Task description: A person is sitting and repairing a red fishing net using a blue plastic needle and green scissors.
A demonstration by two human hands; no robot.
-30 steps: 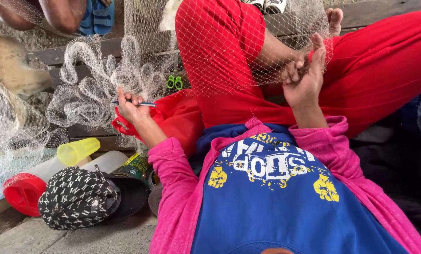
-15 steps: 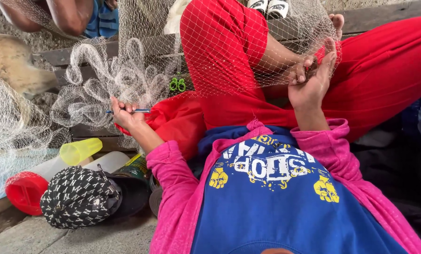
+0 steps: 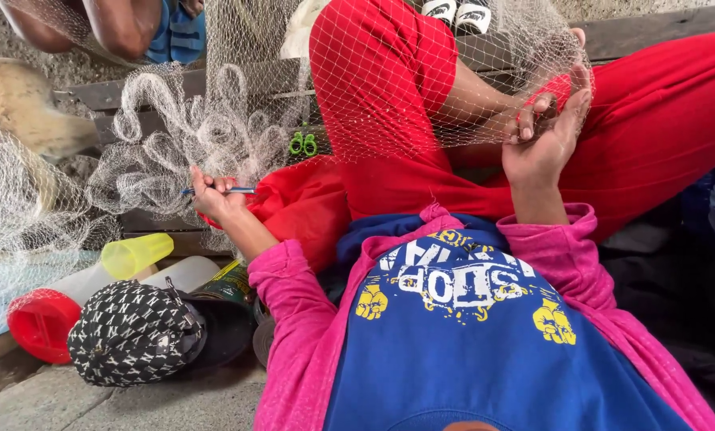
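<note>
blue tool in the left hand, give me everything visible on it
The blue tool is a thin, flat stick, plastic by its look, probably a netting needle. It lies nearly level, its tip pointing toward the red trouser leg. The left hand pinches its near end between the fingers, hiding that part. The pale fishing net is bunched just behind it; whether twine is loaded on it is too fine to tell.
</note>
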